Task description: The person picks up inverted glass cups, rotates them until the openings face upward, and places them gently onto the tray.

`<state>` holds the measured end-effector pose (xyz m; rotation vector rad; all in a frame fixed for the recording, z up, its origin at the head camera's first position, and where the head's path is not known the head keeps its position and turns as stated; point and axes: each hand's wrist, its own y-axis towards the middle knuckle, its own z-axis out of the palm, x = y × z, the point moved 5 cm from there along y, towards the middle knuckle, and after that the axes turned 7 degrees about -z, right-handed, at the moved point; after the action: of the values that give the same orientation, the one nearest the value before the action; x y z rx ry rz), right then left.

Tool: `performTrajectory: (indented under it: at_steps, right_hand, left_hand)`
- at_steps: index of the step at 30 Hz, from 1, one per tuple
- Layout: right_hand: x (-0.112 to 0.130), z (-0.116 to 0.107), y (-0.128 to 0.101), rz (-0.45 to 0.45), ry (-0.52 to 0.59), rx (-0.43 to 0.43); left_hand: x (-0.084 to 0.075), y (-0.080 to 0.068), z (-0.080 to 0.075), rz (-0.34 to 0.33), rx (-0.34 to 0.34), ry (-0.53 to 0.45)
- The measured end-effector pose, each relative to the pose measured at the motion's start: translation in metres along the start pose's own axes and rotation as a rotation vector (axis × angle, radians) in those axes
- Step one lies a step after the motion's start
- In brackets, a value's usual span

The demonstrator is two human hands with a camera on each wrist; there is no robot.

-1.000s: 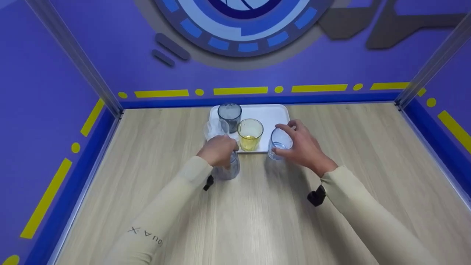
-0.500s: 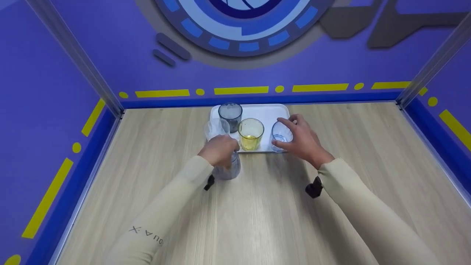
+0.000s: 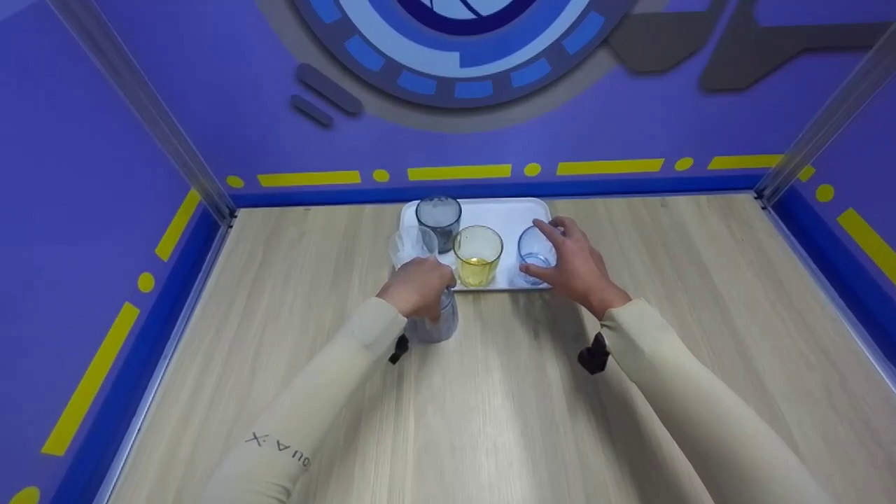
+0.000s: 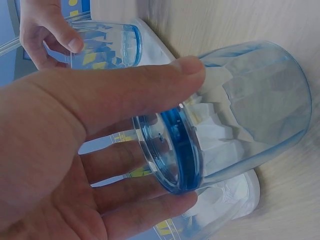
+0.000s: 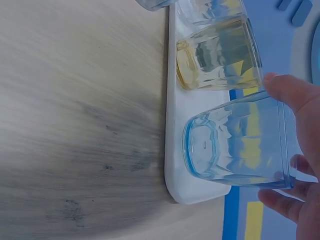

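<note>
My left hand (image 3: 418, 285) grips the base end of an upside-down pale blue glass (image 4: 260, 95). Its rim is down on the wooden table, in front of the tray's left part. On the right, my right hand (image 3: 577, 266) holds a light blue tumbler (image 5: 235, 145) near its rim, thumb on one side and fingers on the other. That tumbler is upright, its base at the right end of the white tray (image 3: 514, 210). Beside it on the tray stands a yellow glass (image 3: 477, 259).
A dark grey glass (image 3: 439, 222) stands at the tray's back left. A clear glass (image 3: 413, 241) is at the left edge, partly hidden by my left hand. Behind the tray rises a purple wall (image 3: 595, 126) with yellow marks.
My right hand has carried the light blue tumbler from the tray's front edge back over the tray's right end. The left hand and its glass have stayed put.
</note>
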<state>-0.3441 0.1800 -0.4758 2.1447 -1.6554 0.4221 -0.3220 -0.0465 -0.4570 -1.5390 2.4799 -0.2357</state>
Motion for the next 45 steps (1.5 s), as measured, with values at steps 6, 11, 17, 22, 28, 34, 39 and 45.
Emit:
performTrajectory:
  at_steps: [6,11,17,22,28,34,39,45]
  right_hand:
    - [-0.002,0.005,0.003,0.005,0.0,0.011]
    - [-0.002,0.007,0.006,0.016,-0.001,0.019]
    - [-0.005,0.009,0.009,0.035,-0.013,0.028]
    - [-0.01,0.011,0.009,0.034,-0.005,0.028]
    - [-0.015,0.014,0.008,0.055,0.019,0.022]
    - [-0.018,0.015,0.01,0.094,0.015,0.056]
    - [-0.02,0.016,0.009,0.097,0.016,0.07]
    - [-0.024,0.018,0.008,0.095,0.001,0.061]
  left_hand:
    - [0.001,0.0,0.0,-0.007,0.005,0.0]
    - [0.001,0.0,0.001,-0.017,0.006,-0.014]
    - [0.001,0.001,0.002,-0.018,0.012,-0.022]
    - [0.001,0.0,0.002,0.011,-0.004,-0.005]
    - [0.002,0.0,0.002,0.017,-0.014,0.006]
    - [0.002,0.0,0.002,-0.001,-0.002,-0.01]
    - [0.002,0.0,0.002,-0.011,0.003,-0.023]
    - [0.003,0.0,0.002,-0.02,0.01,-0.021]
